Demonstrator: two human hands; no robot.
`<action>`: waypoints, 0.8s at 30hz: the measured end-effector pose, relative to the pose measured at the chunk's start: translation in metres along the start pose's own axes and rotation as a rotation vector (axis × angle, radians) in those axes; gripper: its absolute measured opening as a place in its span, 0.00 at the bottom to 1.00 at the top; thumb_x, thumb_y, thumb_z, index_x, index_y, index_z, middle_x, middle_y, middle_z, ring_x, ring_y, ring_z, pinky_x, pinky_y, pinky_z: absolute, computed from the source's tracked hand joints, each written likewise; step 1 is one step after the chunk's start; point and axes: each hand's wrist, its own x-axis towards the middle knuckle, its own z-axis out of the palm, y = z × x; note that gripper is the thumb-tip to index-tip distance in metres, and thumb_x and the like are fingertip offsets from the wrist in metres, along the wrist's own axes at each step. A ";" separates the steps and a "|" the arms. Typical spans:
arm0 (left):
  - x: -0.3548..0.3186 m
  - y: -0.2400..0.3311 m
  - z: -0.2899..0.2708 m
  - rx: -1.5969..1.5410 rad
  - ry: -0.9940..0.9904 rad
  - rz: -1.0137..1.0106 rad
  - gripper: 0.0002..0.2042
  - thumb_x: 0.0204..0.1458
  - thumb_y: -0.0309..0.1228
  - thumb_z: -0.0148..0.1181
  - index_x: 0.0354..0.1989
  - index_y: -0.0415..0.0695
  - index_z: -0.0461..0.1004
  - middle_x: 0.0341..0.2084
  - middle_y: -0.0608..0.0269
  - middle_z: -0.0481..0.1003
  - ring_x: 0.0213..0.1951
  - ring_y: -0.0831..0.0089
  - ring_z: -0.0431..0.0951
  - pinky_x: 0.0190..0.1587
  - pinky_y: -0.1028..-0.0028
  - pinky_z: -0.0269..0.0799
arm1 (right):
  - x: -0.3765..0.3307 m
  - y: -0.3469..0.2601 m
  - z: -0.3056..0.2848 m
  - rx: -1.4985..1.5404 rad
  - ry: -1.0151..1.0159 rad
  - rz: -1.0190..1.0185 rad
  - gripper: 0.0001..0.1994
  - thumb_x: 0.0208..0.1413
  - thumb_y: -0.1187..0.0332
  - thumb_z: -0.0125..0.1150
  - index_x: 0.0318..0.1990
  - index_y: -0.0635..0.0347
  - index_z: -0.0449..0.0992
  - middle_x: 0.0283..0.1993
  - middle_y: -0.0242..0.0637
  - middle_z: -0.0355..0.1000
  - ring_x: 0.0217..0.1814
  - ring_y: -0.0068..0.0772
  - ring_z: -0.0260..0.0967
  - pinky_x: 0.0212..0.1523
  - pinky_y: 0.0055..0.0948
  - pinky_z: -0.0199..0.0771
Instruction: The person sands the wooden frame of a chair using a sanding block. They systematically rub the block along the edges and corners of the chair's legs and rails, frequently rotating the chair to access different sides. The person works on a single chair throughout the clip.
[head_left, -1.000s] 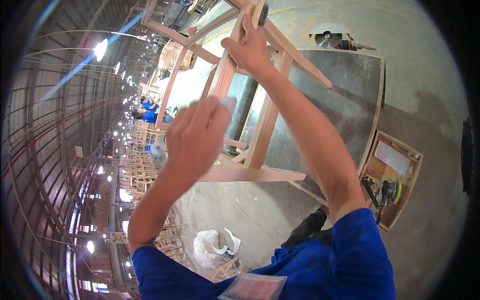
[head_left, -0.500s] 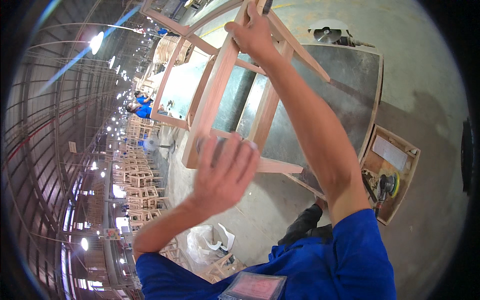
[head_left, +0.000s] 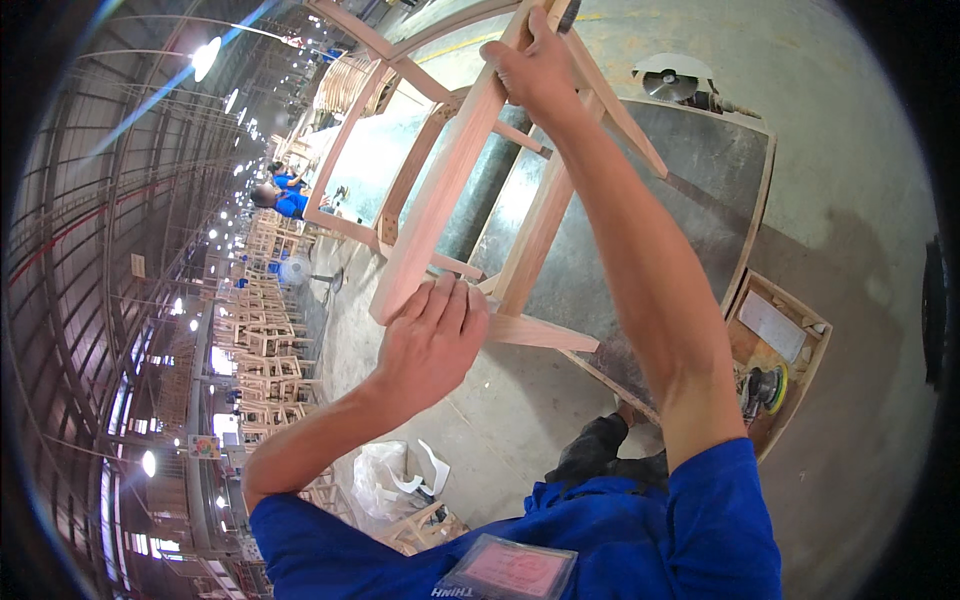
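Observation:
An unfinished wooden chair frame (head_left: 445, 190) lies tipped over on a dark-topped workbench (head_left: 680, 190). At its far end my right hand (head_left: 540, 80) grips the thick rail, thumb on one side and fingers on the other. A small dark piece (head_left: 570, 16) shows beside those fingers; its kind is unclear. My left hand (head_left: 435, 340) is closed at the near end of the same rail, fingers bent over the edge. Whatever lies under its palm is hidden.
Beyond the bench's far edge is a tool with a round saw-like disc (head_left: 668, 85). On the right, a wooden tray (head_left: 800, 400) holds a round sander (head_left: 765, 390) and a pale flat block (head_left: 772, 328). Stacked chair frames (head_left: 265, 340) and people in blue (head_left: 290, 200) are to the left.
My left hand was blurred, with a greyish thing showing beneath it; now it looks sharp and that thing is out of sight. My right hand keeps its grip on the rail.

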 end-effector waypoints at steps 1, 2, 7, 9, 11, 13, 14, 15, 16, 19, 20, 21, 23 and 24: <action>-0.001 0.002 -0.009 0.064 -0.024 -0.001 0.19 0.47 0.26 0.55 0.49 0.31 0.73 0.45 0.43 0.76 0.53 0.48 0.75 0.58 0.54 0.69 | 0.000 0.000 0.005 -0.075 0.033 -0.026 0.43 0.43 0.66 0.65 0.69 0.73 0.57 0.49 0.63 0.71 0.52 0.52 0.72 0.49 0.39 0.74; -0.004 0.006 -0.004 0.084 0.016 -0.032 0.19 0.47 0.26 0.55 0.49 0.31 0.73 0.45 0.43 0.76 0.53 0.48 0.75 0.59 0.54 0.69 | -0.001 0.001 0.005 0.045 -0.005 0.006 0.43 0.43 0.66 0.65 0.69 0.73 0.57 0.50 0.62 0.70 0.52 0.51 0.72 0.50 0.39 0.74; -0.041 0.053 0.061 -0.196 -0.087 0.037 0.17 0.47 0.26 0.56 0.46 0.33 0.73 0.37 0.47 0.76 0.45 0.53 0.78 0.58 0.56 0.70 | -0.011 0.002 -0.004 0.433 -0.234 0.143 0.47 0.47 0.66 0.68 0.71 0.77 0.49 0.39 0.48 0.71 0.33 0.36 0.68 0.32 0.32 0.68; -0.065 0.066 0.059 -0.607 -0.237 -0.064 0.18 0.44 0.24 0.58 0.46 0.37 0.73 0.30 0.56 0.76 0.33 0.58 0.79 0.38 0.61 0.77 | -0.026 -0.009 0.000 0.405 -0.278 0.202 0.48 0.50 0.68 0.68 0.71 0.81 0.43 0.33 0.39 0.71 0.23 0.23 0.66 0.19 0.27 0.64; -0.069 0.055 0.037 -0.502 0.239 -0.190 0.17 0.42 0.23 0.61 0.44 0.38 0.74 0.25 0.59 0.76 0.27 0.59 0.78 0.30 0.63 0.76 | -0.018 -0.009 -0.003 0.420 -0.232 0.123 0.48 0.50 0.69 0.68 0.72 0.79 0.44 0.33 0.36 0.70 0.24 0.22 0.65 0.19 0.27 0.64; -0.074 0.039 0.014 -0.285 0.563 -0.463 0.14 0.42 0.22 0.63 0.40 0.37 0.75 0.22 0.59 0.75 0.23 0.59 0.77 0.28 0.65 0.75 | -0.009 -0.004 -0.009 0.436 -0.225 0.077 0.45 0.49 0.69 0.68 0.71 0.77 0.47 0.34 0.37 0.70 0.27 0.23 0.66 0.21 0.27 0.66; -0.075 0.038 0.019 -0.297 0.702 -0.599 0.11 0.44 0.22 0.63 0.38 0.37 0.75 0.21 0.59 0.75 0.22 0.59 0.76 0.27 0.65 0.74 | -0.005 -0.003 -0.012 0.448 -0.248 0.066 0.43 0.49 0.69 0.67 0.70 0.75 0.51 0.36 0.39 0.70 0.30 0.24 0.68 0.23 0.28 0.67; -0.072 0.036 0.030 -0.309 0.835 -0.733 0.09 0.45 0.22 0.63 0.36 0.37 0.75 0.20 0.59 0.75 0.21 0.59 0.76 0.27 0.66 0.73 | -0.001 -0.003 -0.011 0.458 -0.270 0.062 0.41 0.49 0.69 0.66 0.69 0.74 0.54 0.37 0.41 0.71 0.32 0.25 0.69 0.25 0.29 0.69; -0.068 0.033 0.042 -0.321 0.966 -0.867 0.07 0.47 0.22 0.63 0.34 0.37 0.75 0.20 0.58 0.75 0.20 0.60 0.75 0.27 0.67 0.72 | -0.004 -0.007 -0.008 0.445 -0.285 0.112 0.42 0.49 0.69 0.66 0.70 0.73 0.52 0.37 0.40 0.70 0.31 0.24 0.68 0.23 0.28 0.67; -0.048 0.033 0.070 -0.693 1.040 -1.119 0.07 0.54 0.28 0.59 0.35 0.37 0.74 0.25 0.56 0.75 0.26 0.61 0.77 0.32 0.67 0.72 | -0.019 -0.014 -0.009 0.399 -0.305 0.231 0.46 0.50 0.68 0.66 0.73 0.70 0.46 0.38 0.38 0.68 0.29 0.21 0.64 0.21 0.27 0.62; -0.040 0.036 0.079 -0.679 1.079 -1.114 0.06 0.54 0.28 0.57 0.34 0.37 0.74 0.24 0.56 0.75 0.26 0.62 0.76 0.32 0.67 0.71 | -0.017 -0.014 -0.008 0.389 -0.291 0.238 0.47 0.50 0.68 0.66 0.74 0.69 0.44 0.38 0.37 0.67 0.29 0.21 0.64 0.21 0.27 0.61; -0.033 0.041 0.088 -0.664 1.116 -1.109 0.06 0.55 0.28 0.56 0.34 0.37 0.74 0.24 0.55 0.74 0.25 0.63 0.76 0.32 0.67 0.71 | -0.016 -0.014 -0.008 0.381 -0.276 0.246 0.48 0.51 0.68 0.66 0.75 0.68 0.42 0.39 0.36 0.67 0.28 0.21 0.63 0.20 0.27 0.61; -0.035 0.056 0.108 -0.610 1.047 -1.118 0.05 0.55 0.26 0.53 0.33 0.37 0.74 0.22 0.55 0.73 0.22 0.67 0.74 0.29 0.70 0.70 | -0.016 -0.014 -0.008 0.308 -0.289 0.254 0.48 0.51 0.68 0.67 0.75 0.69 0.42 0.39 0.35 0.67 0.28 0.21 0.62 0.20 0.27 0.61; -0.035 0.060 0.118 -0.667 1.110 -1.106 0.05 0.54 0.26 0.54 0.33 0.37 0.74 0.21 0.56 0.73 0.21 0.67 0.74 0.28 0.70 0.69 | -0.017 -0.017 -0.005 0.278 -0.301 0.255 0.48 0.51 0.68 0.67 0.75 0.69 0.43 0.39 0.35 0.67 0.28 0.21 0.62 0.20 0.27 0.61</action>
